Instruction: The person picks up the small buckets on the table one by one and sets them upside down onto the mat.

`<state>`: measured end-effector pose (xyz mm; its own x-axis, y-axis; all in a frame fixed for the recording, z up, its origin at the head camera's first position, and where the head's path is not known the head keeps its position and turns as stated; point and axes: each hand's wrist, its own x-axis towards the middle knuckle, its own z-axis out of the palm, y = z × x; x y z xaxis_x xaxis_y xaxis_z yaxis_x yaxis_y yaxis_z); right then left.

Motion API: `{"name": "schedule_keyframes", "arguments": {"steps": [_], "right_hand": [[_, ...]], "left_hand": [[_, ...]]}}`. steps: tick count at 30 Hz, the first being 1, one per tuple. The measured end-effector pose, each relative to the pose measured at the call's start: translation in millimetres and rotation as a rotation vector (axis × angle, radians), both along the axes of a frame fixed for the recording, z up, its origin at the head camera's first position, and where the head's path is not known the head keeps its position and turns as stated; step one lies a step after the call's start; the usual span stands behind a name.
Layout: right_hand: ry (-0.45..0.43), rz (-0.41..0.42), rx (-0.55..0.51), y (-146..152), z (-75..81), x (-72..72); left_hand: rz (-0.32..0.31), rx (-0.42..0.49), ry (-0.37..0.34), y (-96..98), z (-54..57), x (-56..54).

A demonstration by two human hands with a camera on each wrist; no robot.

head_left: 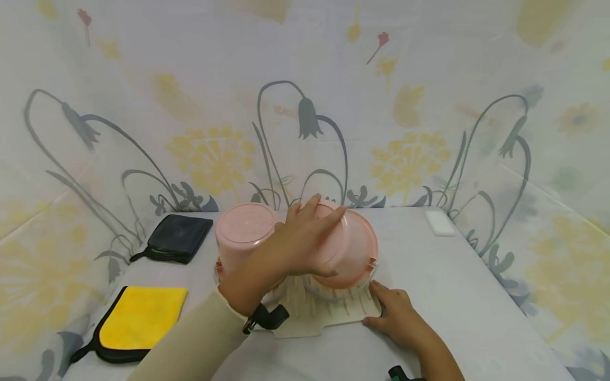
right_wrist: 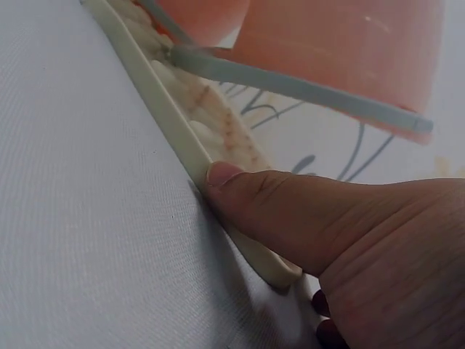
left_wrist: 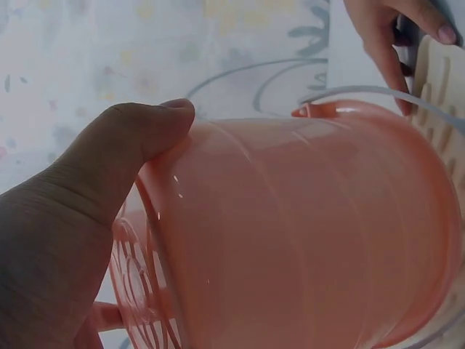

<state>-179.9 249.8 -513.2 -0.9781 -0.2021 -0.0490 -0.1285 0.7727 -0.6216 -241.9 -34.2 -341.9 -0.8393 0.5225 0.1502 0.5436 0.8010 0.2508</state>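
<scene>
Two pink plastic buckets are upside down at a beige ridged drying tray (head_left: 305,317). My left hand (head_left: 305,238) grips the right bucket (head_left: 359,248) round its base, thumb on one side and fingers on the other. This bucket is tilted, and its rim and pale handle (right_wrist: 305,86) show above the tray in the right wrist view. The left bucket (head_left: 245,222) stands beside it, partly behind my left forearm. With my right hand (head_left: 397,315) I hold the tray's right corner, thumb on the raised edge.
On the left of the white-covered table lie a yellow cloth pad (head_left: 143,317) with black trim and a black pad (head_left: 178,238) behind it. A small white block (head_left: 440,222) lies at the back right. A flower-printed curtain (head_left: 305,159) encloses the table's back and sides.
</scene>
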Motion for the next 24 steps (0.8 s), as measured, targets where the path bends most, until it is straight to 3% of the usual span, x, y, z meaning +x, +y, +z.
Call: {"name": "schedule_keyframes", "arguments": {"steps": [4, 8, 12, 18, 24], "right_hand": [[0.007, 0.006, 0.006, 1, -0.6, -2.6], [0.014, 0.011, 0.011, 1, -2.1, -4.1], [0.011, 0.007, 0.015, 1, -1.6, -3.5], [0.006, -0.005, 0.01, 0, -0.1, -3.1], [-0.018, -0.025, 0.001, 1, -2.9, -2.9]], "left_hand": [[0.019, -0.03, -0.078, 16.0, -3.6, -14.9], [0.031, -0.089, -0.06, 29.6, -12.5, -24.1], [0.081, -0.125, -0.028, 41.0, -20.0, -27.8], [0.173, -0.089, -0.042, 53.7, -26.7, -32.4], [0.244, -0.086, -0.079, 61.2, -35.7, -45.7]]}}
